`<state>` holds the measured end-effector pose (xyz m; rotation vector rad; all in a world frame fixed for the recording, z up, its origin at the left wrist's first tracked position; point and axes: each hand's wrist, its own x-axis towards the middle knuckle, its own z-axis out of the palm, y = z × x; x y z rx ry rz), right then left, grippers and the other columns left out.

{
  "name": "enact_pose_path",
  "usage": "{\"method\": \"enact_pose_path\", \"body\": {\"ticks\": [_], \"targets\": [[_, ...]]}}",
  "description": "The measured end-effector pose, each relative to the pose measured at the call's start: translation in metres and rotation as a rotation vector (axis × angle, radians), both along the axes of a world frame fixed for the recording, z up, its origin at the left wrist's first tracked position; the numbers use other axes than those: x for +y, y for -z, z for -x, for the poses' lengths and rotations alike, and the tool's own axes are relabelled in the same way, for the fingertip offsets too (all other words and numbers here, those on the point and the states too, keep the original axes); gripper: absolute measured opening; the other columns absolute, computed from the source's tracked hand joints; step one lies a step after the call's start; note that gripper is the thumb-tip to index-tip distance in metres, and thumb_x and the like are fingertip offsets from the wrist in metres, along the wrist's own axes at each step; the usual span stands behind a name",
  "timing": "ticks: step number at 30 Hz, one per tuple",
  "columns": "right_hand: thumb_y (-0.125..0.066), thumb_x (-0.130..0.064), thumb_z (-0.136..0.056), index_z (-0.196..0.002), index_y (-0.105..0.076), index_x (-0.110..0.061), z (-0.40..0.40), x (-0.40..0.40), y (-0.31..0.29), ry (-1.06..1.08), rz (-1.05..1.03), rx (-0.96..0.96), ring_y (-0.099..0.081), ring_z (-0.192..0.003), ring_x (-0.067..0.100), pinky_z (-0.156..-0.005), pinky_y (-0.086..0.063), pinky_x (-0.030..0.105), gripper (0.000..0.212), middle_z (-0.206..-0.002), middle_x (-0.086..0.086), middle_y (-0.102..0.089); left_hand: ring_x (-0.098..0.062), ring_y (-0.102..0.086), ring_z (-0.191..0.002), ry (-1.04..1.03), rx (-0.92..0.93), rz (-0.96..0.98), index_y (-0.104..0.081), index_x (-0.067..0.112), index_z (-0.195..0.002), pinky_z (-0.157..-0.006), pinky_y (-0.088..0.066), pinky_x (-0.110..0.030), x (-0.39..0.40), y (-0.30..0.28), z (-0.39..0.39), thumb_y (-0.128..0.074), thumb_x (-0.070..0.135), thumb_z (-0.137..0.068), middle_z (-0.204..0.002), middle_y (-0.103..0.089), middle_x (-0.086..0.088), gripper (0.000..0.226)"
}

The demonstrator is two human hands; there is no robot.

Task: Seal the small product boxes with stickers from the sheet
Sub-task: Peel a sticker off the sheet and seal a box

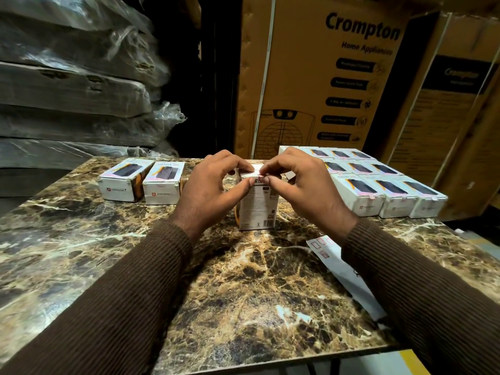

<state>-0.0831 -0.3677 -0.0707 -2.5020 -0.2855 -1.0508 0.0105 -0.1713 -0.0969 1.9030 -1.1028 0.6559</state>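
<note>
I see one small product box standing upright at the middle of the marbled bench. My left hand and right hand meet at its top edge, each grip closed with thumb and fingertips pinching a small sticker there. The sticker sheet lies flat near the bench's right edge, partly under my right sleeve. Two boxes lie to the left, and rows of boxes lie to the right.
</note>
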Motion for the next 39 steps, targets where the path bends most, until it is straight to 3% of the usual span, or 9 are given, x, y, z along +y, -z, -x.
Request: {"method": "enact_pose_path", "body": {"ticks": [2,5,14,20,25,28,31,35,39], "targets": [[-0.076,-0.023,-0.094,-0.102,-0.078,-0.021,0.001,0.0,-0.002,0.003,0.01,0.007,-0.064,-0.092,0.009,-0.072,-0.047,0.022,0.009,-0.095,-0.009,-0.066,-0.012,-0.06,-0.105,-0.002,-0.005,-0.001,-0.074,0.022,-0.111,-0.087,-0.055,-0.045,0.0,0.0,0.001,-0.069,0.041,-0.097,-0.107,-0.065,0.012,0.024],[-0.077,-0.028,-0.093,-0.097,-0.076,-0.023,0.0,0.004,-0.002,0.013,0.052,-0.017,-0.062,-0.09,0.012,-0.072,-0.05,0.03,0.006,-0.091,-0.01,-0.064,-0.014,-0.061,-0.105,-0.004,-0.006,0.001,-0.074,0.021,-0.111,-0.088,-0.055,-0.045,0.0,-0.001,0.003,-0.072,0.04,-0.098,-0.107,-0.066,0.011,0.023],[-0.072,-0.014,-0.091,-0.095,-0.077,-0.022,0.0,0.001,0.006,-0.029,-0.05,-0.029,-0.062,-0.094,0.015,-0.075,-0.055,0.043,0.01,-0.093,-0.011,-0.065,-0.016,-0.06,-0.106,-0.029,-0.044,-0.016,-0.074,0.022,-0.112,-0.089,-0.052,-0.045,0.001,0.0,0.004,-0.071,0.038,-0.098,-0.108,-0.067,0.011,0.021],[-0.074,-0.014,-0.095,-0.108,-0.078,-0.016,0.01,-0.002,0.004,-0.068,-0.119,-0.002,-0.064,-0.101,0.005,-0.08,-0.058,0.022,0.014,-0.103,-0.008,-0.069,-0.012,-0.059,-0.116,-0.05,-0.046,0.004,-0.071,0.02,-0.121,-0.097,-0.053,-0.043,0.002,0.006,0.01,-0.071,0.027,-0.098,-0.121,-0.068,0.009,0.024],[-0.075,-0.012,-0.094,-0.107,-0.075,-0.016,0.023,-0.006,0.008,-0.066,-0.153,-0.054,-0.064,-0.109,0.003,-0.086,-0.051,0.011,0.013,-0.111,-0.007,-0.07,-0.01,-0.058,-0.119,-0.077,-0.015,0.035,-0.064,0.014,-0.134,-0.101,-0.055,-0.033,0.0,0.008,0.023,-0.076,0.017,-0.093,-0.135,-0.061,0.003,0.043],[-0.073,-0.011,-0.095,-0.101,-0.07,-0.014,0.03,-0.007,0.018,-0.042,-0.224,-0.019,-0.062,-0.105,0.004,-0.079,-0.055,0.012,0.007,-0.108,-0.006,-0.066,-0.01,-0.06,-0.107,-0.138,0.005,0.084,-0.062,0.016,-0.125,-0.088,-0.056,-0.025,0.0,0.009,0.036,-0.077,0.019,-0.091,-0.127,-0.056,0.003,0.037],[-0.073,-0.013,-0.095,-0.096,-0.068,-0.016,0.036,-0.011,0.032,0.009,-0.249,0.056,-0.063,-0.1,0.005,-0.083,-0.056,0.016,0.006,-0.104,-0.006,-0.066,-0.01,-0.062,-0.095,-0.203,0.067,0.082,-0.057,0.021,-0.105,-0.078,-0.061,-0.027,0.006,0.021,0.044,-0.078,0.018,-0.091,-0.11,-0.059,0.005,0.026],[-0.076,-0.017,-0.093,-0.098,-0.071,-0.024,0.036,-0.011,0.046,0.005,-0.351,0.266,-0.066,-0.108,0.008,-0.098,-0.059,0.041,0.01,-0.113,-0.012,-0.069,-0.005,-0.064,-0.095,-0.205,0.187,-0.097,-0.061,0.023,-0.091,-0.08,-0.06,-0.018,0.009,0.037,0.046,-0.079,0.023,-0.09,-0.105,-0.063,0.01,0.018],[-0.075,-0.014,-0.095,-0.115,-0.072,-0.021,0.033,-0.004,0.046,-0.047,-0.402,0.309,-0.068,-0.111,0.01,-0.091,-0.064,0.037,0.021,-0.124,-0.003,-0.069,-0.01,-0.067,-0.101,-0.174,0.252,-0.094,-0.068,0.02,-0.101,-0.087,-0.064,-0.029,0.004,0.038,0.044,-0.079,0.019,-0.091,-0.114,-0.066,0.004,0.014]]}}
